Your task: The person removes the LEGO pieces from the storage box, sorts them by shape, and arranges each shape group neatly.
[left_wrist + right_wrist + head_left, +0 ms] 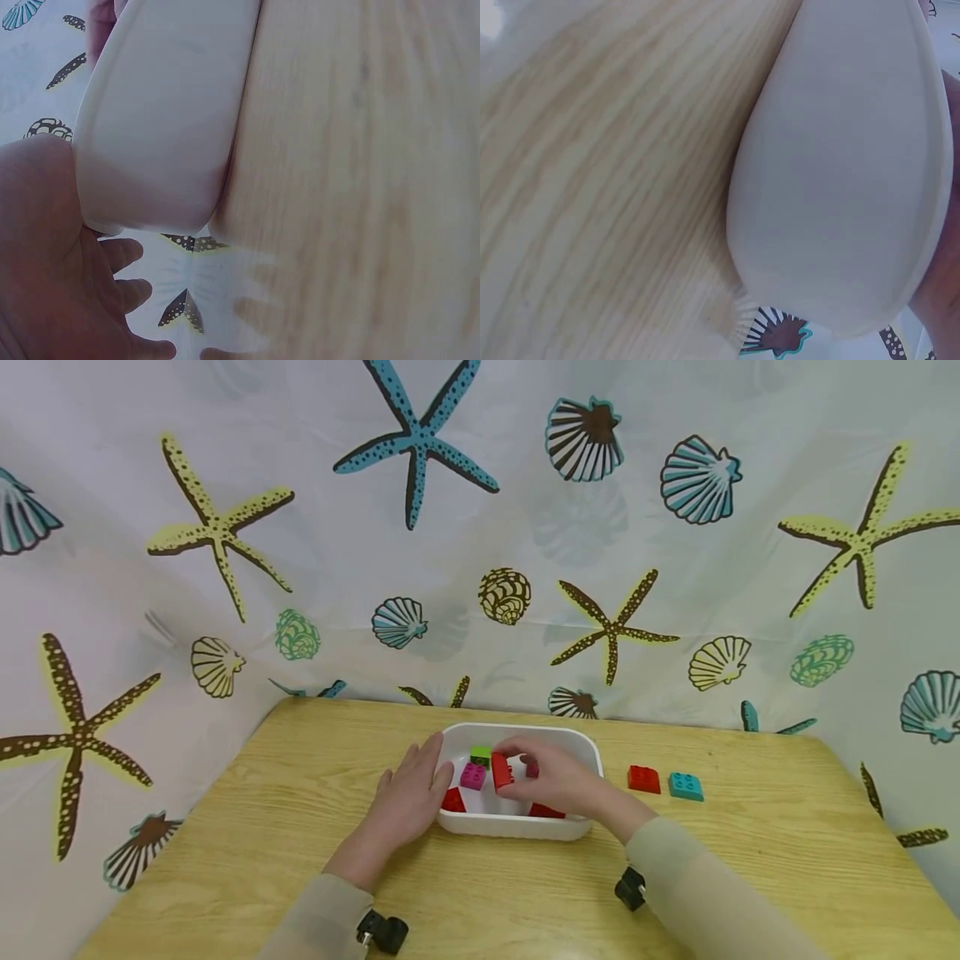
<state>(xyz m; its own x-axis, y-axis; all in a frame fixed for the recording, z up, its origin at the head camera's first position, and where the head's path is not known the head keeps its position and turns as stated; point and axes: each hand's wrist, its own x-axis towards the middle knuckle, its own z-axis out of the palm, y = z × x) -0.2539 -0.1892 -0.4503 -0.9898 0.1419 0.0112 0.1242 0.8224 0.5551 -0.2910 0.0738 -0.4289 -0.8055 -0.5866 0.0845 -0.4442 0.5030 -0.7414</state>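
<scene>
A white plastic bin [510, 827] stands on the table with several toy bricks inside. Against its left end rests my left hand [408, 797], fingers extended; the left wrist view shows the same hand [45, 255] touching the bin's end wall [157, 135]. Inside the bin's outline, my right hand [555, 777] pinches a red toy brick [500, 772], tilted on its side, between thumb and fingers. Near it lie a magenta brick [472, 776] and a green brick [480, 755]. Red bricks show at the front left [453, 800] and front right [547, 811], the latter partly covered by my right wrist.
Right of the bin, a red brick [643, 779] and a turquoise brick [686, 786] sit on the wooden table [300, 777]. A sea-patterned cloth [480, 527] hangs behind and beside the table. Bin walls hide the bricks in both wrist views.
</scene>
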